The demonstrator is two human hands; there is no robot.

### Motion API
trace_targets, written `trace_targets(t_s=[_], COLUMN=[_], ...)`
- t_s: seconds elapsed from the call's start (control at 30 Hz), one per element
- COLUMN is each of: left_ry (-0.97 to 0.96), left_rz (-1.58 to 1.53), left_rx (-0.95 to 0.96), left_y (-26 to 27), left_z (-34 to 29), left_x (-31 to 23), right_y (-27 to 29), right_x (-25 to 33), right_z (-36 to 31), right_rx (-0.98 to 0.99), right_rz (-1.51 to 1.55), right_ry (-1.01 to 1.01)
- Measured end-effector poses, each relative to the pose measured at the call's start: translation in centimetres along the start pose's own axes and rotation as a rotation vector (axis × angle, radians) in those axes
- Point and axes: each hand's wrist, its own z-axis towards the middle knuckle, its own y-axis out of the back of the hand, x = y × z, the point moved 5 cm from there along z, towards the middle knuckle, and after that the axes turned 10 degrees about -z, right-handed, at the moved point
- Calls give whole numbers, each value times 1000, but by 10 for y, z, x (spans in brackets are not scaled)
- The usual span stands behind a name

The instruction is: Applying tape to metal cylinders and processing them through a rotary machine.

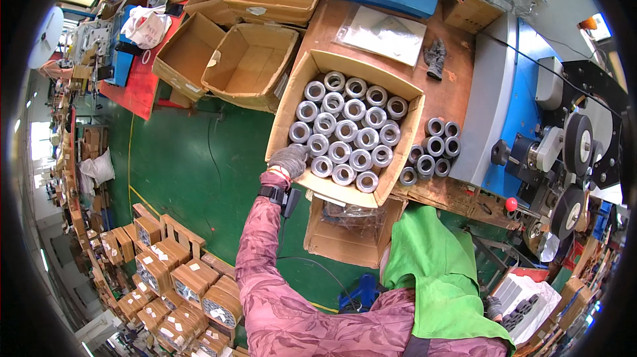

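My left hand (pixel 290 160), in a grey glove, is at the near left corner of a cardboard box (pixel 413 110). Its fingers curl over the rim beside the metal rings; what they grip, if anything, is hidden. Inside the box, several thick steel rings (pixel 346 131) stand in close rows with their bores facing up. My right hand (pixel 492 307), also gloved, shows only in part at the lower right, past the green cloth (pixel 431 264) over my clothing. It is beside a white tray (pixel 536 310) of dark parts, and its fingers are not clear.
Darker metal rings (pixel 434 146) cluster right of the box, beside a blue and grey machine (pixel 504 111) with black rollers. A grey glove (pixel 434 58) and a plastic-wrapped sheet (pixel 385 35) lie behind. Open cartons (pixel 252 58) stand far left; packed boxes (pixel 192 277) fill the lower left.
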Motion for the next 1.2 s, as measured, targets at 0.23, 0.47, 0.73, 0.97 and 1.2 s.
trace_targets(t_s=[0.23,0.47,0.73,0.97,1.2], left_ry=[12,16,3,-11,-11], left_rz=[5,20,3,23,24], left_rx=[-30,36,12,24,21], left_y=[7,2,-3,0,3], left_z=[-8,1,-2,4,-3], left_x=[-5,-6,3,-5,-5], right_y=[-15,5,-14,7,-5], right_x=[57,23,80,46,82], right_z=[-54,-15,-65,-8,-48], right_rx=[51,-25,2,-81,-55], right_rz=[77,69,57,-66,-134], right_ry=[-151,19,-145,-32,177])
